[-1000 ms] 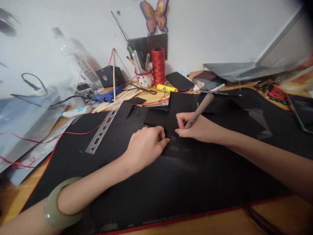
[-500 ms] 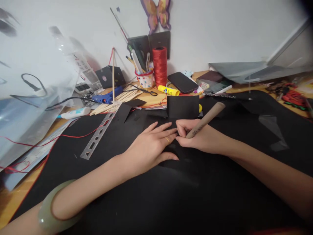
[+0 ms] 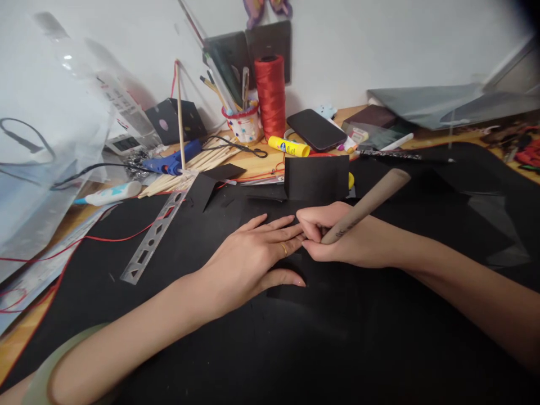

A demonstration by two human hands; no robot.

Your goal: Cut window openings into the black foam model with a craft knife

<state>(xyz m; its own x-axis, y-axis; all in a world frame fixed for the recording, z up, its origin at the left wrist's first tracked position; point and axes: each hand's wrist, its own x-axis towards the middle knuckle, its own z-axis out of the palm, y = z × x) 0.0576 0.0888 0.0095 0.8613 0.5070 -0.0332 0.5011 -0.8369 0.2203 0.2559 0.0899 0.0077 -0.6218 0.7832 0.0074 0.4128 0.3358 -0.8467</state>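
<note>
My left hand (image 3: 257,253) lies flat with its fingers spread, a ring on one finger, pressing on dark paper (image 3: 283,292) that barely stands out from the black mat (image 3: 202,349). Close beside its fingertips, my right hand (image 3: 333,230) is closed around a thick grey-brown pen (image 3: 371,202), tilted up to the right. The pen's tip is hidden behind my fingers. Just beyond the hands stands a folded piece of black card (image 3: 316,177). To the left a clear stencil ruler (image 3: 156,236) lies slantwise on the mat.
Along the back are a blue glue gun (image 3: 172,163), wooden sticks (image 3: 215,160), a pen cup (image 3: 243,125), a red thread spool (image 3: 270,98), a yellow glue stick (image 3: 289,147) and a phone (image 3: 316,129). A red cord (image 3: 113,239) crosses the left side. Clear plastic (image 3: 506,225) lies at right.
The view has tilted down and moved in slightly, so the background sits higher. Both hands keep nearly the same place, the right still gripping the pen.
</note>
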